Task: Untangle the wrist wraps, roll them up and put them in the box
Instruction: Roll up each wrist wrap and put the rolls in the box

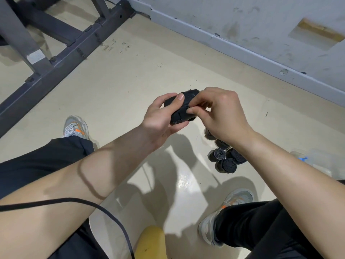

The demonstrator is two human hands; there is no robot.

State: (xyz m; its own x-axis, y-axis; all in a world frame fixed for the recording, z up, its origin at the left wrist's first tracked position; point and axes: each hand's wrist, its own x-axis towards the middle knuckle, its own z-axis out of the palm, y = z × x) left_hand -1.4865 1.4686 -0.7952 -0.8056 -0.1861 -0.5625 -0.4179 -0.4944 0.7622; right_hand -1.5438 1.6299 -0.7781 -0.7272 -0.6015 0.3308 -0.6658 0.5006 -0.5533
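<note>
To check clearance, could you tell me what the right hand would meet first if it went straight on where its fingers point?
The rolled wrist wrap, which the right hand pinches; beyond it, probably the left hand.

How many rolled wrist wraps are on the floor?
5 rolled wrist wraps in one cluster on the floor: two in front, one right of them, two behind. The right forearm may hide more.

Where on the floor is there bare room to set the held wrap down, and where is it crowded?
Bare floor lies between the rack frame and the baseboard, and between the left shoe and the rolled wraps. Crowded under the right forearm, where the rolled wraps cluster near the clear box.
</note>
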